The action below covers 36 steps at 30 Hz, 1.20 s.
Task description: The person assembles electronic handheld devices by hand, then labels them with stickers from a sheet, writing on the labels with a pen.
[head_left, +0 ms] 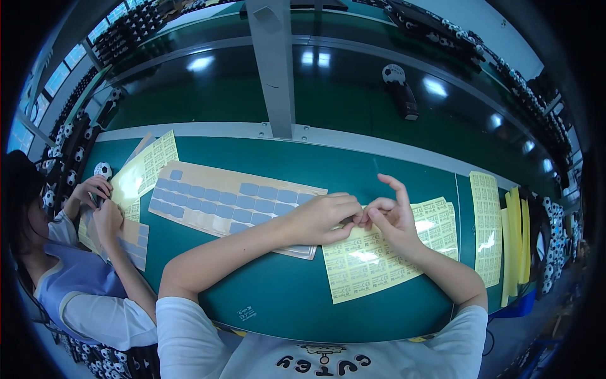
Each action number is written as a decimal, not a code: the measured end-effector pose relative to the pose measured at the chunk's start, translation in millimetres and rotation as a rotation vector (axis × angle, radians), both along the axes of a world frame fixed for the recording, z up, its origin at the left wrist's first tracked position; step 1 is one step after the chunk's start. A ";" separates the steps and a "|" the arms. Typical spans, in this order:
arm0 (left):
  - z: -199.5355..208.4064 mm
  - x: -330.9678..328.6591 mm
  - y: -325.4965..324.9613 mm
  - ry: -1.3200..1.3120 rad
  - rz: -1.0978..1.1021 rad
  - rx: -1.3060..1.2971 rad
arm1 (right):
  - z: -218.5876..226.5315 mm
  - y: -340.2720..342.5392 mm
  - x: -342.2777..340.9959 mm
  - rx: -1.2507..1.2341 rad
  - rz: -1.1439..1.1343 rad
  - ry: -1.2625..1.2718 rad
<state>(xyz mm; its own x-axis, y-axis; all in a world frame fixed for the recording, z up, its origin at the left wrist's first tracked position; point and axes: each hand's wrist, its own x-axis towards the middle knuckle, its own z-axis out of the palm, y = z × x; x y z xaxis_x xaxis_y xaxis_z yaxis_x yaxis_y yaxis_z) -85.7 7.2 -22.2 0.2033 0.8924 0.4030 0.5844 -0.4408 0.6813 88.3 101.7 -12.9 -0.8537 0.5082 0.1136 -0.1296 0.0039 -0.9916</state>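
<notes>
My left hand and my right hand meet over the top edge of a yellow sheet of printed labels. Both are closed, thumb and fingertips pinched together. Whatever lies between the fingertips is too small or hidden to make out. One finger of the right hand sticks up, away from the pinch. Beneath my left forearm lies a tan backing sheet with rows of grey rounded stickers, some places on it bare. Another yellow label sheet shows under my right hand.
On the right, another yellow label sheet lies beside upright yellow strips. A co-worker at the left handles similar sheets near a small black-and-white ball. A grey post rises at the bench's far edge; beyond it lies a dark box.
</notes>
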 end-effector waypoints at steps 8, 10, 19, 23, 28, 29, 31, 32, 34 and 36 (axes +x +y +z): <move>-7.2 -7.0 1.3 0.139 -0.047 0.259 | 16.5 107.4 -31.4 1.149 -0.655 -0.078; -10.8 -0.9 4.6 0.139 -0.051 0.357 | 9.4 155.8 -38.6 1.302 -0.773 -0.172; -5.2 -6.2 11.8 -0.388 0.037 -0.061 | 2.3 234.1 -37.2 0.706 -0.943 -0.535; -10.5 -12.6 12.7 -0.685 0.040 -0.175 | 46.1 116.8 -16.4 0.522 -0.736 -0.329; -13.0 -13.1 12.1 -0.971 0.035 -0.213 | 36.0 -0.1 -2.3 1.015 -0.484 -0.160; -9.7 -14.1 11.7 -1.041 0.022 -0.167 | 34.6 -16.7 -0.1 1.207 -0.411 -0.124; -1.7 -14.9 4.0 -1.143 0.014 -0.246 | 23.4 -33.3 2.7 0.972 -0.347 -0.114; 0.9 -19.1 2.4 -1.149 0.026 -0.265 | 17.9 -39.2 -0.1 0.753 -0.283 -0.076; 5.4 -23.3 5.8 -0.932 0.024 -0.352 | 12.2 -44.6 -0.2 0.320 -0.181 0.007; 2.0 -17.0 4.4 -0.895 0.028 -0.355 | 8.9 -42.9 3.5 0.274 -0.193 -0.008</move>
